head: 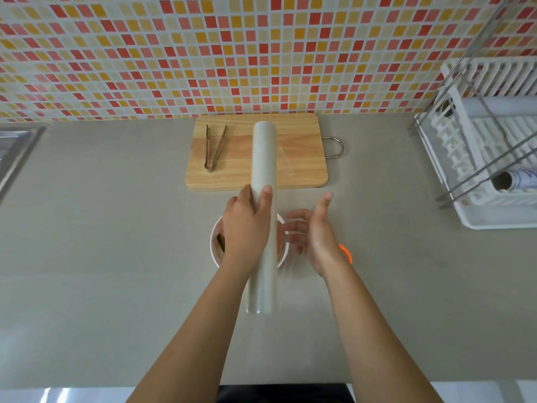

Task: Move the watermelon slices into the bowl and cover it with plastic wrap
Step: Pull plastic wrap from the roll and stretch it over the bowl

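Left hand (pixel 247 228) around wrap roll (pixel 263 158)

Backed by a wall (pixel 145 53) of small square mosaic tiles in red, orange, yellow and cream, with pale grout. Below it, a plain grey matt worktop (pixel 101 257), softly and evenly lit. At the worktop's left edge, the corner of a steel sink (pixel 14 152). At its right edge, a white plastic dish rack (pixel 494 221) crossed by metal rods, with two rolls (pixel 502 107) lying inside.

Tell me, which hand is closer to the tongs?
Left. The left hand, gripping the wrap roll, is below the tongs; the right hand sits farther right.
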Available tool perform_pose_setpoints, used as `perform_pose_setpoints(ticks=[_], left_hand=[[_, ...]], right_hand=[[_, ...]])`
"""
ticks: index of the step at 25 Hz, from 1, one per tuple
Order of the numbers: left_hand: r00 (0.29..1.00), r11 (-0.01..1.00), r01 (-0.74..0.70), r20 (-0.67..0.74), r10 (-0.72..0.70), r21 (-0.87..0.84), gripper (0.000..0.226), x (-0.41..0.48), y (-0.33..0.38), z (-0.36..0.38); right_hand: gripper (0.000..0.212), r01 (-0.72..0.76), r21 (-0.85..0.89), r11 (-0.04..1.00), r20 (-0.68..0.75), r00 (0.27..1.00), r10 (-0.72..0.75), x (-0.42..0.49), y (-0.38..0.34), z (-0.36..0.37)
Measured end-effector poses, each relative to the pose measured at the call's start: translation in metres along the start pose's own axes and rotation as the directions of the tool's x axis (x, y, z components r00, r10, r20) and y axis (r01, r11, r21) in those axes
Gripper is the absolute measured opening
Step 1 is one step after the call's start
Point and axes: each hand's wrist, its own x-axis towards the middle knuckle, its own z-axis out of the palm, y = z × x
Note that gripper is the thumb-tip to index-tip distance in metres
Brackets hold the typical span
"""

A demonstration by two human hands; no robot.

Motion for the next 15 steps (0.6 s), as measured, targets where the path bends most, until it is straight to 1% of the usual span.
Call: perform_pose_setpoints(ticks=[1,3,4,6,8,11,13,14,15], left_hand=[[1.0,1.0,0.017,0.023,-0.017,-0.002,0.043,0.003,0.001,0.002],[0.999,0.999,0.021,0.032,-0.02,-0.031,0.04,0.009,0.004,0.006],[1.0,0.999,0.011,0.023,-0.01,-0.047,0.038,0.012,0.006,0.008],[1.0,0.998,-0.004,0.007,0.005,-0.069,0.037,0.018,0.011,0.013],[1.0,0.998,-0.024,-0.009,0.024,-0.063,0.037,0.023,0.015,0.016],[0.999,0.998,-0.039,0.002,0.04,-0.053,0.039,0.029,0.02,0.015],[0.999,0.998,-0.016,0.032,0.018,-0.056,0.043,0.031,0.021,0.012],[0.999,0.999,0.003,0.051,-0.001,-0.049,0.044,0.031,0.02,0.011],[0.997,0.999,0.024,0.07,-0.022,-0.029,0.045,0.029,0.02,0.01]], right_hand=[[0.084,-0.04,-0.037,0.999,0.055,0.998,0.042,-0.005,0.0,-0.001],[0.08,-0.069,-0.128,0.989,0.116,0.99,0.084,-0.014,0.002,-0.003],[0.079,-0.07,-0.156,0.985,0.114,0.99,0.088,-0.018,0.003,-0.003],[0.069,-0.051,-0.173,0.984,0.059,0.996,0.062,-0.022,0.008,-0.001],[0.057,0.028,-0.158,0.987,-0.046,0.998,-0.035,-0.023,0.014,0.003],[0.051,0.178,-0.203,0.963,-0.163,0.963,-0.212,-0.017,0.02,0.004],[0.049,0.24,-0.298,0.924,-0.19,0.933,-0.304,-0.011,0.022,-0.002],[0.048,0.244,-0.348,0.905,-0.181,0.93,-0.32,-0.008,0.025,-0.006],[0.049,0.229,-0.365,0.902,-0.158,0.94,-0.302,-0.006,0.03,-0.01]])
